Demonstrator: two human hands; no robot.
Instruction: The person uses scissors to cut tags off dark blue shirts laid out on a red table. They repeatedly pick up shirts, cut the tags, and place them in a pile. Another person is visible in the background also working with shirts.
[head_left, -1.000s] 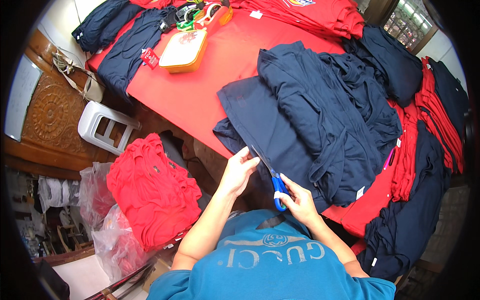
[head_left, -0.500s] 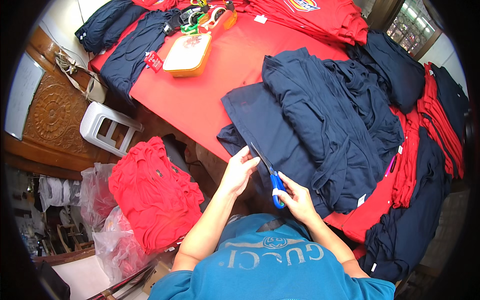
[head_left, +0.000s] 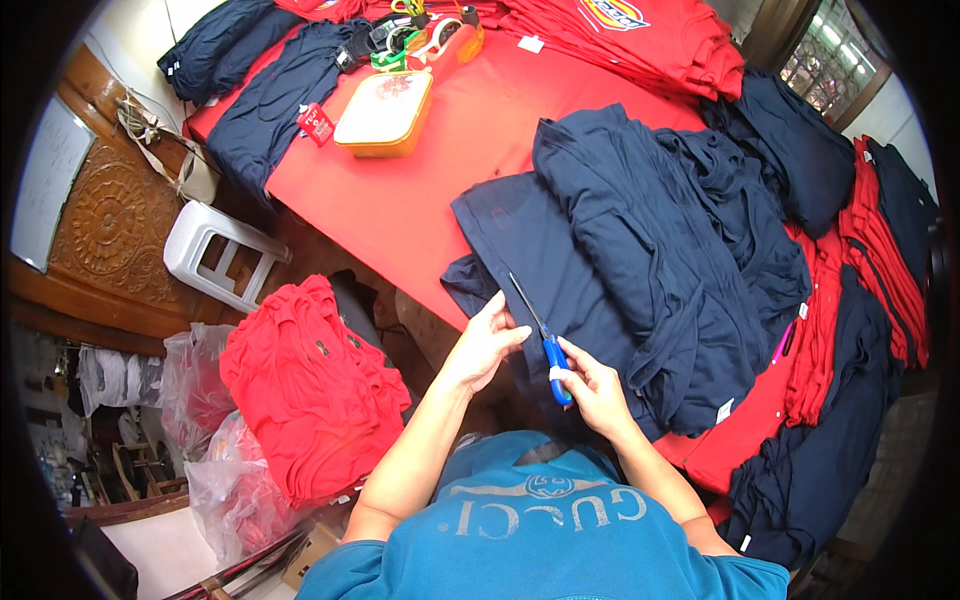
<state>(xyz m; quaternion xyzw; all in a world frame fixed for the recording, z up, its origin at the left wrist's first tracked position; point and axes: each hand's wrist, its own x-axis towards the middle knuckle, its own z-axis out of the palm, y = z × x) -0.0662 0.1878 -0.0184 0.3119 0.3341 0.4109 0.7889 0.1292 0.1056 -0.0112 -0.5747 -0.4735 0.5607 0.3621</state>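
My right hand (head_left: 594, 392) is wrapped round the blue handles of a pair of scissors (head_left: 556, 360), whose thin blades point away from me and look nearly closed. To their left, my left hand (head_left: 482, 348) has its thumb and forefinger bent close together at the near edge of a navy garment (head_left: 525, 235). Whatever lies between those fingertips is too small to make out. The blades pass just right of my left thumb, over the navy cloth. More rumpled navy garments (head_left: 650, 240) are heaped on the right of this piece.
A red-covered table (head_left: 440, 180) holds a yellow lidded box (head_left: 383, 115), tape dispensers (head_left: 455, 42) and piled red shirts (head_left: 650, 45). Red garments (head_left: 310, 390) lie heaped at my left beside plastic bags (head_left: 235, 490). Behind them stands a white stool (head_left: 215, 250).
The scissors have turned slightly in my right hand, handles now more edge-on, blades nearly together. My left thumb has shifted a little right. The whole view has moved slightly.
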